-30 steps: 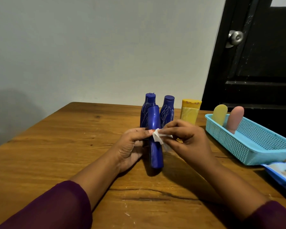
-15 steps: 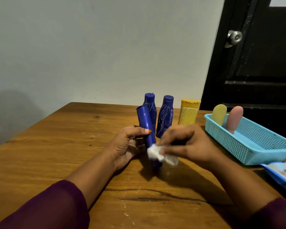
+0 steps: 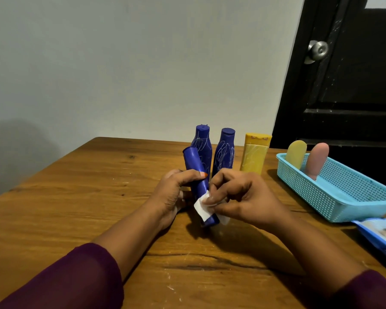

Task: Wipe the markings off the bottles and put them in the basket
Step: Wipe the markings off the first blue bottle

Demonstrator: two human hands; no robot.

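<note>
My left hand (image 3: 174, 192) grips a plain blue bottle (image 3: 195, 168), tilted with its top leaning back and left and its base on the table. My right hand (image 3: 239, 195) pinches a white wipe (image 3: 202, 207) against the bottle's lower part. Behind stand two blue bottles with white scribbles, one on the left (image 3: 202, 141) and one on the right (image 3: 224, 152), and a yellow bottle (image 3: 254, 153). A light blue basket (image 3: 341, 197) at the right holds a yellow bottle (image 3: 295, 153) and a pink bottle (image 3: 318, 159).
Everything rests on a wooden table (image 3: 76, 197). A blue wipes packet (image 3: 381, 236) lies at the right edge in front of the basket. A black door (image 3: 354, 85) with a metal knob stands behind the basket, and a pale wall lies beyond the table.
The held bottle has tilted further back and left. My right hand slid the wipe down from the bottle's middle to its lower part.
</note>
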